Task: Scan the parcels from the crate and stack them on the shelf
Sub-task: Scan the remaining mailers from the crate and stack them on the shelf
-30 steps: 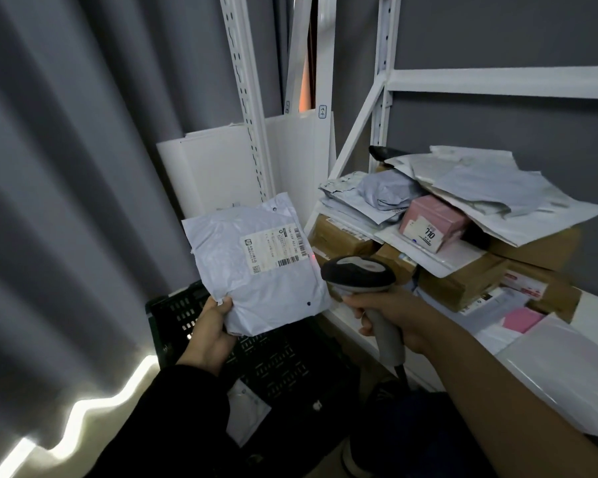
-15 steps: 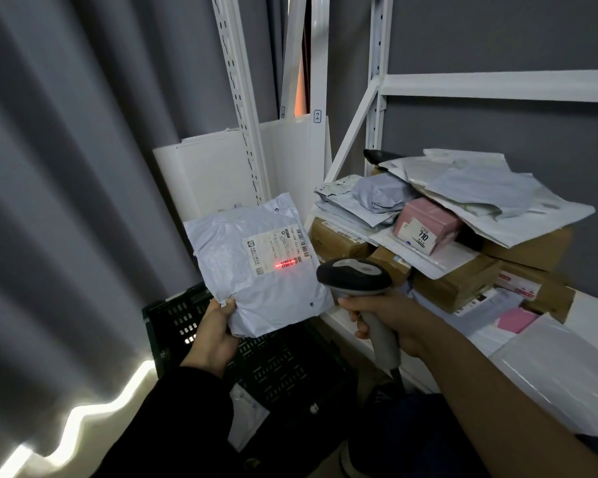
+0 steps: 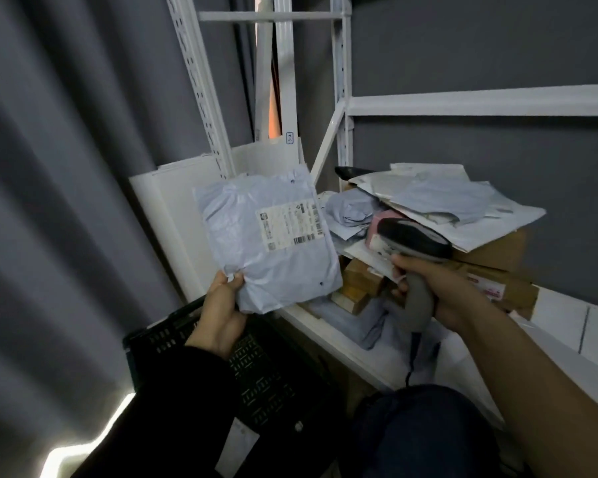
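My left hand [image 3: 221, 310] pinches the lower left corner of a grey poly mailer parcel [image 3: 256, 243], holding it upright with its white barcode label facing me, just left of the shelf. My right hand [image 3: 432, 288] grips the grey handle of a barcode scanner [image 3: 411, 241], whose dark head sits over the pile on the white shelf [image 3: 328, 334]. No red scan light shows on the label. The black crate [image 3: 266, 367] stands below the parcel, partly hidden by my left sleeve. A stack of parcels [image 3: 456, 205], with grey mailers, brown boxes and a pink box, lies on the shelf.
White shelf uprights [image 3: 204, 84] and a crossbeam [image 3: 480, 100] rise behind the pile. White boards [image 3: 173, 215] lean against the grey wall behind the held parcel. A grey curtain [image 3: 56, 201] hangs at the left. My knee [image 3: 422, 429] is low in front.
The red scan light on the label has gone out. My left hand has raised the parcel toward the shelf, and my right hand has moved the scanner right, over the pile.
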